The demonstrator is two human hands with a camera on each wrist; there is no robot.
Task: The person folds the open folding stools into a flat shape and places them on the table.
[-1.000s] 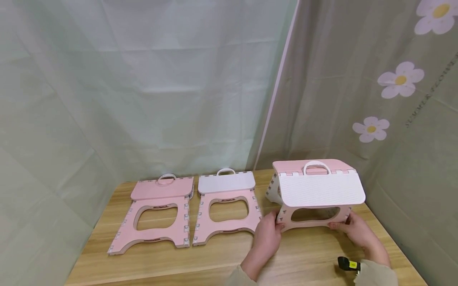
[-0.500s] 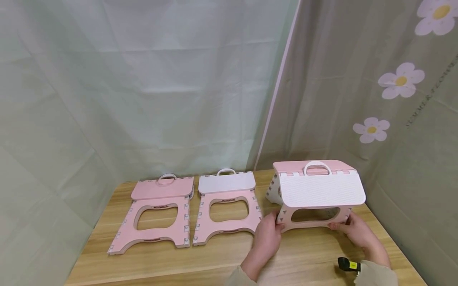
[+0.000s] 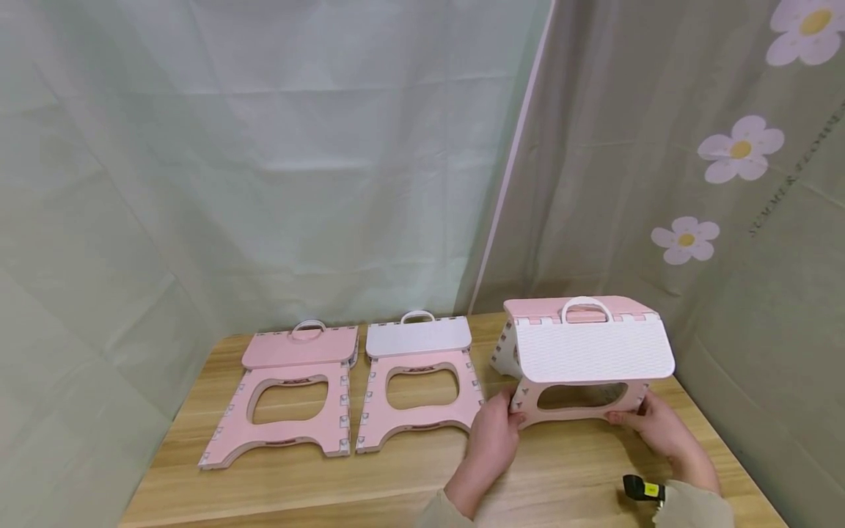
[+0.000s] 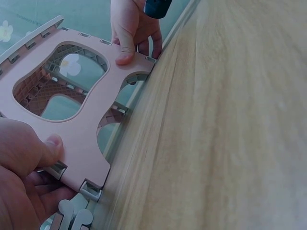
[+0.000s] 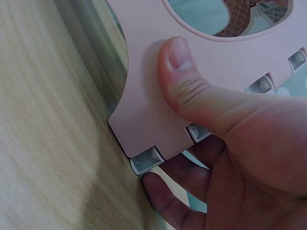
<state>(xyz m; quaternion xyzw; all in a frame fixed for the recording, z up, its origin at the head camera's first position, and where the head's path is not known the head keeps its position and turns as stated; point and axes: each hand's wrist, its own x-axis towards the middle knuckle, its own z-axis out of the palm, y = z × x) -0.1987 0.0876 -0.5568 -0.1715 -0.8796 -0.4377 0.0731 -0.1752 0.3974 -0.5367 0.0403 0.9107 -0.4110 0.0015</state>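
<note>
A pink and white folding stool (image 3: 594, 352) stands partly unfolded at the right of the table, its two seat halves sloping down like a roof from the white carry handle. My left hand (image 3: 491, 440) pinches the lower left corner of its near pink leg panel, thumb on the front face. At the lower right corner my right hand (image 3: 667, 433) grips the same panel; the right wrist view shows the thumb (image 5: 180, 72) flat on the pink face and the fingers behind the hinged edge. Through the panel's opening in the left wrist view, the brown lattice underside shows.
Two folded stools lie flat to the left: one with a pink seat flap (image 3: 297, 418), one with a white flap (image 3: 419, 403), close beside my left hand. The wooden table (image 3: 317, 491) backs onto a curtain (image 3: 330, 183). A black wrist camera (image 3: 637, 488) juts from the right sleeve.
</note>
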